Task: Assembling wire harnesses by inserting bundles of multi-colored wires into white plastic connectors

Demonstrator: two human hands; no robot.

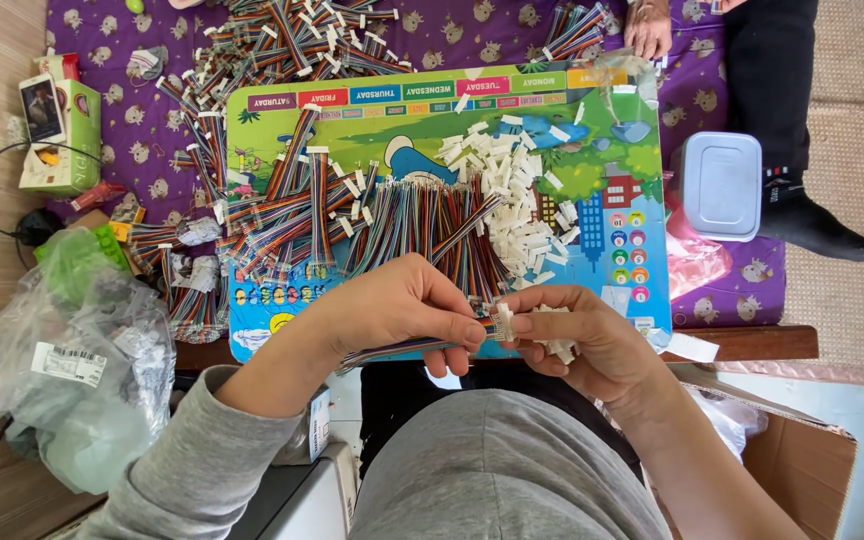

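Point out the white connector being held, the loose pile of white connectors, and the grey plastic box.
White connector [501,321], head view, its middle.
Pile of connectors [512,190], head view, centre.
Plastic box [720,184], head view, lid.

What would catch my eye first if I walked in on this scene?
Probably the heap of rainbow ribbon cables spread over the bright cartoon board, with a pile of small white connectors beside them. Nearer the camera, the left hand pinches one cable bundle while the right hand holds a white connector at its end.
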